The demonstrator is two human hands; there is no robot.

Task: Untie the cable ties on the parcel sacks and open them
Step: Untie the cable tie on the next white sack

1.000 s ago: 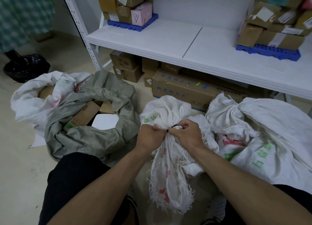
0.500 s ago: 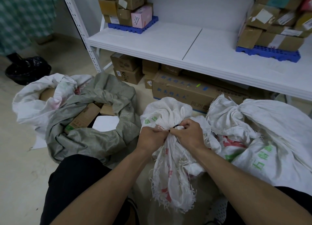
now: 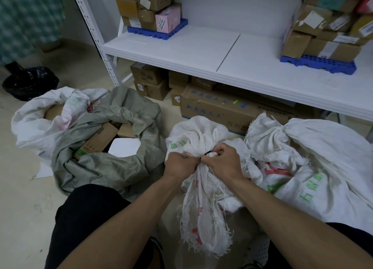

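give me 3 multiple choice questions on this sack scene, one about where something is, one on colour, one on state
1. Where does the pink box stand?
A. on the blue pallet on the shelf
B. on the floor under the shelf
C. inside the grey sack

2. What colour is the cable tie at the neck of the middle white sack?
A. red
B. black
C. yellow

3. What state is the grey sack in?
A. tied shut
B. open, with boxes showing inside
C. folded flat

Answers:
1 A: it sits with brown cartons on the blue pallet, upper left on the shelf.
2 B: a thin dark band shows between the left hand and right hand, both in a grip on the bunched neck.
3 B: its mouth gapes and cartons lie inside.
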